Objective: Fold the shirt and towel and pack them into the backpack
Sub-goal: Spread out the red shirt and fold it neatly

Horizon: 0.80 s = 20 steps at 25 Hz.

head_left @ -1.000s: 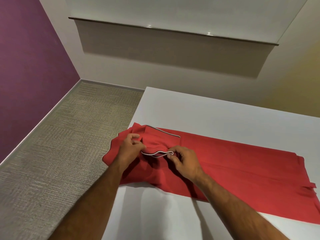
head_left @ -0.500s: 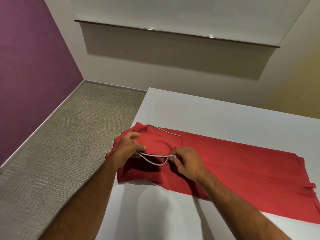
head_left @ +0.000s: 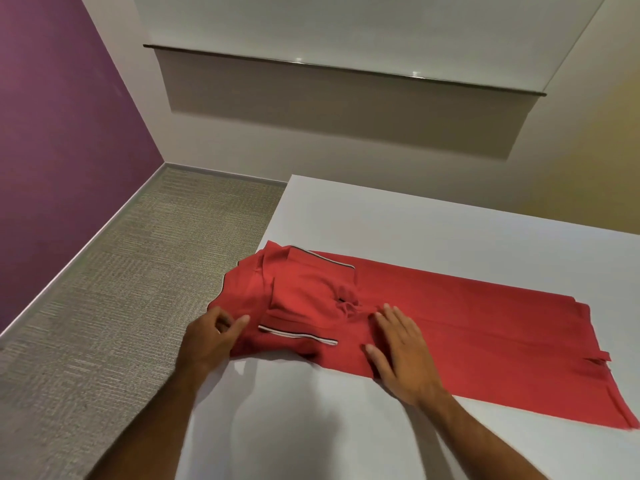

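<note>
lying lengthwise across the white table [head_left: 433, 237], the red shirt [head_left: 467, 323] is already narrowed into a long strip, collar end at the left edge of the table and hem trailing off to the right, which judging by the layout leaves it ready for crosswise folds. the right hand [head_left: 398, 348] lies flat on the cloth just right of the collar, fingers straight and slightly spread, holding nothing; it seems placed there to pin the fabric so the strip does not slide while the other end is handled. the left hand [head_left: 211, 336] sits at the near left corner of the shirt, thumb and fingers curled toward the fabric edge beside the striped sleeve trim [head_left: 298, 334]; whether they actually pinch the cloth i cannot tell, as the fingertips look slightly apart. the collar end overhangs the table edge a little, above the grey carpet [head_left: 121, 289]. no towel or backpack shows in this view, so packing looks some way off.
</note>
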Motion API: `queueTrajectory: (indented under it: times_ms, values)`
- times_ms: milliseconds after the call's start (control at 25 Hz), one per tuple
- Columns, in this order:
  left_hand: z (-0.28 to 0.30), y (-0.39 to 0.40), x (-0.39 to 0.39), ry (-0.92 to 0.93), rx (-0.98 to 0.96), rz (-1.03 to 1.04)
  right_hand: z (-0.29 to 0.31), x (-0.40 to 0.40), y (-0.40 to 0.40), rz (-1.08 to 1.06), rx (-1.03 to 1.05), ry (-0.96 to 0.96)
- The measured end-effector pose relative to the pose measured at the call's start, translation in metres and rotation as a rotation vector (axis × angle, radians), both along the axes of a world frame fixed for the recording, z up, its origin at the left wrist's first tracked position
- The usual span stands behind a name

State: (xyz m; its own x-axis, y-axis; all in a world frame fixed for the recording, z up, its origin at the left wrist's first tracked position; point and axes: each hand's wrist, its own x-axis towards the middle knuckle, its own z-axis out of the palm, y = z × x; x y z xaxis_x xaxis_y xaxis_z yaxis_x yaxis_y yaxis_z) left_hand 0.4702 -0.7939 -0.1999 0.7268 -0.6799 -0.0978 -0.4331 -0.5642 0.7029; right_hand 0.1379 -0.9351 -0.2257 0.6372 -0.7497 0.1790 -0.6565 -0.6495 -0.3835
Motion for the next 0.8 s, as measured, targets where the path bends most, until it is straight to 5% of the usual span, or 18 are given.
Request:
queueTrajectory:
  times_ms: [120, 280, 800]
  values:
    - [-0.010, 0.025, 0.010, 0.215, -0.012, -0.063, -0.007, -0.033, 0.003, -0.200, 0.140, 0.131]
    - [-0.013, 0.034, 0.006, 0.200, 0.039, -0.141, -0.010, -0.063, 0.005, -0.351, 0.172, 0.287]
    - [-0.002, 0.014, 0.050, -0.297, 0.623, -0.581, -0.013, -0.096, 0.005, -0.285, 0.231, 0.510]
